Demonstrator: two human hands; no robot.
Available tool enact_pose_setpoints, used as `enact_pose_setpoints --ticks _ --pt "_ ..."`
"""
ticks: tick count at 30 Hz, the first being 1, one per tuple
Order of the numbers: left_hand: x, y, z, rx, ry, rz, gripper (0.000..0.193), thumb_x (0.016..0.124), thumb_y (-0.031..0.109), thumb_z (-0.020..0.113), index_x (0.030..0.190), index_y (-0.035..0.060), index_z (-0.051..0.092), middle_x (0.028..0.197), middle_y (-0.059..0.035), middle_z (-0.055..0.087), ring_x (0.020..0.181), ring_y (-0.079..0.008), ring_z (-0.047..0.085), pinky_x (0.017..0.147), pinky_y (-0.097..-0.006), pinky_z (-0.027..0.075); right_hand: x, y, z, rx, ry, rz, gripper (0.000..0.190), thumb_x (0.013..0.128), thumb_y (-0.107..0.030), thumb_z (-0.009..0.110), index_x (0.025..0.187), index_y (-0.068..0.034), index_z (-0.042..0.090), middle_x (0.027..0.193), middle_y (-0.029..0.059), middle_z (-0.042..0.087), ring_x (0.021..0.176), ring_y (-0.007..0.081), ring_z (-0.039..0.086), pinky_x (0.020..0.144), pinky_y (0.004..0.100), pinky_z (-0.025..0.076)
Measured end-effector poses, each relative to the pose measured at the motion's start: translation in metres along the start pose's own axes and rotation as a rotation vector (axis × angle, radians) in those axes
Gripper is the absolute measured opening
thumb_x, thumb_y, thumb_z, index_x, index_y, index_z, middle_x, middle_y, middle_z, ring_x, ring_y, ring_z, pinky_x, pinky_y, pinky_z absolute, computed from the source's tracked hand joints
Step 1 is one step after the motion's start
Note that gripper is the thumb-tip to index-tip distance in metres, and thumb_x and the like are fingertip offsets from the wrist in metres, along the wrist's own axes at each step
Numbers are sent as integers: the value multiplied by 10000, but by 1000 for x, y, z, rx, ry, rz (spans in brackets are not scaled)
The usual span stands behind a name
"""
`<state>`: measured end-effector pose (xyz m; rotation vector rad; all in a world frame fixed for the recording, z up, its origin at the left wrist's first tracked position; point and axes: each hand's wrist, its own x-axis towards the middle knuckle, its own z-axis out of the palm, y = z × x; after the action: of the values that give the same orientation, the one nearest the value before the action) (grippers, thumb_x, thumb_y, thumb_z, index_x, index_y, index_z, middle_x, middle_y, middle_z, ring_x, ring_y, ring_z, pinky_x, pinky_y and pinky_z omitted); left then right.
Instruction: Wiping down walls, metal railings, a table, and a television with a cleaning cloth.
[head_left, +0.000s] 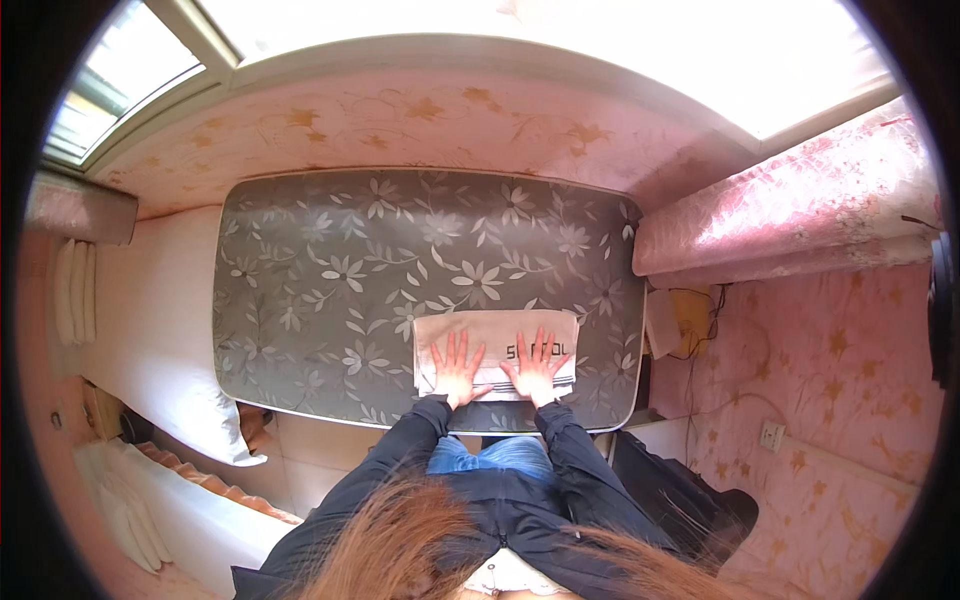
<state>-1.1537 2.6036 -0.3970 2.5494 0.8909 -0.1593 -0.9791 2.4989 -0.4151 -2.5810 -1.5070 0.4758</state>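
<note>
A folded beige and white cloth (491, 330), towel-like, lies flat near the front edge of a table with a grey floral cover (315, 240). Dark stripes and printed lettering mark the cloth. My left hand (456, 367) rests palm down on its left half, fingers spread. On the right half, my right hand (534, 369) lies flat too, its fingers apart and covering part of the lettering. Neither hand grips the cloth.
Left of the table is a surface under a white cloth (157, 300), with folded white cloths (76, 292) beyond it. A black chair (667, 502) stands at right. Cables (705, 330) hang near a wall socket (772, 435). A pink wall and window (525, 22) bound the far side.
</note>
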Motion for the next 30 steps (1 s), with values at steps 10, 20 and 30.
enact_pose_setpoints --ticks 10,20,30 --pt "105 9 -50 44 -45 33 1136 532 662 736 1486 326 220 1557 -203 3 1423 -429 -64 1019 -727 -29 71 30 -27 -40 2 96 793 822 -620 506 1488 -285 234 1575 123 -29 1435 368 -84 971 760 -76" --pt "237 29 -69 65 -1 59 1184 491 670 746 1488 334 204 1556 -204 -21 1411 -458 -59 995 -748 -7 181 91 -78 -24 -17 124 776 845 -620 476 1495 -307 190 1576 100 -43 1436 348 -91 976 756 -79" --pt "329 49 -91 109 40 72 1216 470 705 732 1491 347 177 1562 -183 -28 1417 -440 -73 998 -749 -14 267 138 -126 -18 -66 156 903 753 -693 546 1494 -337 172 1578 73 -61 1438 354 -77 982 773 60"
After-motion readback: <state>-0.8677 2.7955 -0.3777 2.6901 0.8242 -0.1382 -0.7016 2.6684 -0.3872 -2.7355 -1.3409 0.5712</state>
